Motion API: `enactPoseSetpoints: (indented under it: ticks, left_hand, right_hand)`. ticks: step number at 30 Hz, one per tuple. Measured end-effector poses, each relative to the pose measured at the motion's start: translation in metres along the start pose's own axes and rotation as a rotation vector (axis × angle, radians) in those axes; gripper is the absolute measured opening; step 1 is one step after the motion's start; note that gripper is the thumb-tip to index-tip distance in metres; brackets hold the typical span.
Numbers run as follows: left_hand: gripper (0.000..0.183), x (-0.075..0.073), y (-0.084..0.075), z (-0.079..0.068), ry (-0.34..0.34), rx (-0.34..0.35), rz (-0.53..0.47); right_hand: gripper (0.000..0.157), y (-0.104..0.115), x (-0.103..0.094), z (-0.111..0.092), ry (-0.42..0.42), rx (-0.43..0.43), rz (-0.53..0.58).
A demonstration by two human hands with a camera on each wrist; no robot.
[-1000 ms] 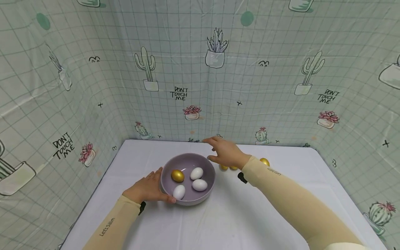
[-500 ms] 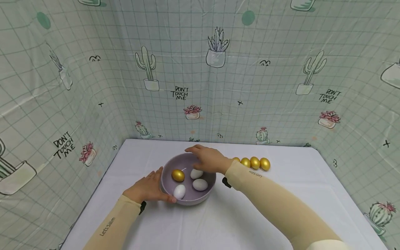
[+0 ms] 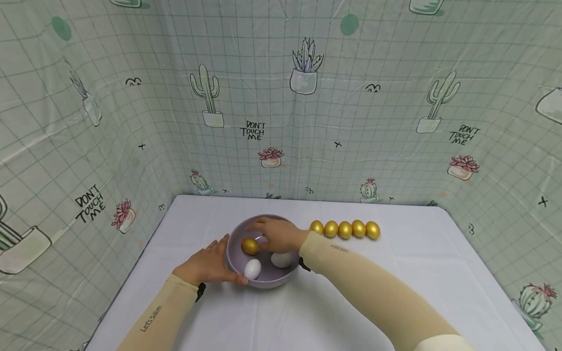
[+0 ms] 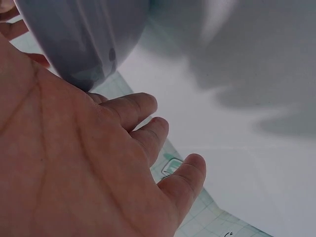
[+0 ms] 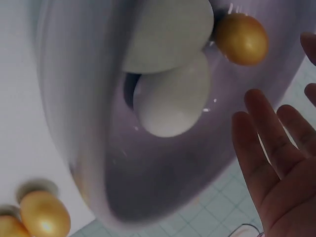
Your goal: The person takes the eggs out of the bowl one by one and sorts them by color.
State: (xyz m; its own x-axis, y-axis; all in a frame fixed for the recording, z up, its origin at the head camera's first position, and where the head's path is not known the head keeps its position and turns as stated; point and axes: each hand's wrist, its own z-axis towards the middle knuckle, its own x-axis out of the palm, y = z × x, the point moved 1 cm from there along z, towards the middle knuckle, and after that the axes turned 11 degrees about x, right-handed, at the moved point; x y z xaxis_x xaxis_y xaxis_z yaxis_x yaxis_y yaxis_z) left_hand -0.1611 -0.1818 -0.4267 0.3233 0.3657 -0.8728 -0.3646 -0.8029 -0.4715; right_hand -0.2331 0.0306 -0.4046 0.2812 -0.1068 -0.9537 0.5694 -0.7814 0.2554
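Note:
A purple bowl point(image 3: 272, 283) stands on the table. In it lie a gold egg point(image 3: 249, 246), a white egg point(image 3: 252, 269) at the near left and another white egg point(image 3: 281, 260) partly covered by my right arm. My right hand point(image 3: 281, 236) is over the bowl's inside, its fingers beside the gold egg. In the right wrist view that hand point(image 5: 284, 168) has extended fingers and nothing in its grasp. My left hand point(image 3: 208, 263) rests against the bowl's left wall, thumb along the near side. The left wrist view shows its fingers point(image 4: 136, 111) spread loosely under the wall.
Right of the bowl, a row of several gold eggs point(image 3: 345, 229) lies on the white tablecloth point(image 3: 333, 312). Behind and at both sides rises a gridded cloth point(image 3: 246, 170) printed with cactus drawings.
My right hand has moved left from beyond the bowl's right rim into the space over it, now covering one white egg. The gold row has come into view. My left hand stays put.

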Motion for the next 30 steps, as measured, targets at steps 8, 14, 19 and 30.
enactPoseSetpoints:
  ticks: [8, 14, 19, 30]
  left_hand:
    - [0.14, 0.0, 0.001, 0.001, -0.004, -0.003, -0.011]
    - [0.144, 0.006, 0.01, 0.004, -0.036, 0.01, -0.006]
    - [0.145, 0.005, 0.008, 0.003, -0.02, 0.001, -0.014]
    - [0.14, 0.0, 0.0, 0.0, 0.002, -0.017, -0.014]
  right_hand:
    - [0.048, 0.003, 0.017, 0.002, 0.027, -0.061, -0.02]
    - [0.05, 0.004, 0.022, 0.002, 0.058, -0.085, -0.047]
    - [0.051, 0.006, 0.022, -0.002, 0.081, -0.087, -0.04]
    - [0.04, 0.003, 0.026, -0.004, 0.059, -0.053, -0.061]
